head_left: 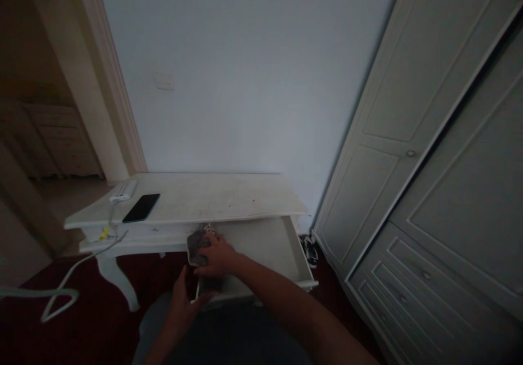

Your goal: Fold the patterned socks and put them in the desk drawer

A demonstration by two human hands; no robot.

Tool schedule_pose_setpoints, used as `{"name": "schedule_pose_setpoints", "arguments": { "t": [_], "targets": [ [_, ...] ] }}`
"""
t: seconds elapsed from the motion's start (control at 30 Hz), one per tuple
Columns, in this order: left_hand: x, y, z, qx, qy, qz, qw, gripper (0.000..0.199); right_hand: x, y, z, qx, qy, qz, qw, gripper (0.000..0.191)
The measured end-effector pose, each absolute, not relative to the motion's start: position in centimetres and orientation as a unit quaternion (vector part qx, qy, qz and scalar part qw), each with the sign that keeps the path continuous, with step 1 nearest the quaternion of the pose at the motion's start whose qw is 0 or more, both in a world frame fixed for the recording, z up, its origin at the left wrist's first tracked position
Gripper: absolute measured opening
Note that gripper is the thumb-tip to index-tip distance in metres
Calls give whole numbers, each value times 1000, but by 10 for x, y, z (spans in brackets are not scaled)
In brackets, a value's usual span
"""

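Note:
A white drawer point(261, 250) is pulled out from a low white table point(204, 196). My right hand point(216, 253) reaches over the drawer's left end, its fingers curled on a grey, flat phone case point(195, 250) with rounded corners. A small beaded strap point(209, 227) shows just behind these fingers. Lower down, my left hand point(186, 297) is at the drawer's front left corner, thumb stretched along the front edge and fingers apart from it. Part of the phone case is hidden under my right hand.
On the tabletop's left lie a black phone point(141, 207) and a white adapter point(123, 190); a white cable point(65, 286) hangs down. Black-and-white shoes point(309, 250) sit between the drawer and a tall white wardrobe point(379, 136). Dark red carpet point(151, 275) covers the floor.

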State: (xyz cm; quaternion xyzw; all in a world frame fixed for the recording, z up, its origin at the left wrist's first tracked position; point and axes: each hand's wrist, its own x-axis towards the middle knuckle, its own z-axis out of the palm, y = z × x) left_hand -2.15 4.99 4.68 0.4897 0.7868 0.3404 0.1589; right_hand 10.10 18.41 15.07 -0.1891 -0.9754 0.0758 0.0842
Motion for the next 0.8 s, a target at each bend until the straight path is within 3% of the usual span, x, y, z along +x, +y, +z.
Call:
{"name": "schedule_pose_setpoints", "arguments": {
  "t": [0.13, 0.27, 0.43, 0.5, 0.6, 0.7, 0.8],
  "targets": [
    [-40, 52, 55, 565, 726, 376, 114, 129, 118, 172, 150, -107, -990, 77, 54, 61],
    [-57, 48, 60, 636, 697, 318, 85, 114, 119, 167, 157, -29, -995, 82, 46, 50],
    [-69, 41, 73, 662, 606, 430, 101, 111, 127, 166, 182, 19, -988, 147, 35, 31],
    [-65, 40, 92, 634, 602, 467, 136, 109, 132, 165, 198, 36, -975, 202, 87, 31],
    [-54, 44, 134, 563, 617, 511, 202, 88, 135, 168, 223, 58, -920, 321, 216, 40],
    [-46, 51, 175, 499, 622, 580, 165, 69, 134, 174, 239, 26, -854, 399, 334, 55],
    [-46, 56, 200, 446, 635, 618, 126, 59, 134, 180, 238, -27, -792, 470, 389, 73]
  ]
}}
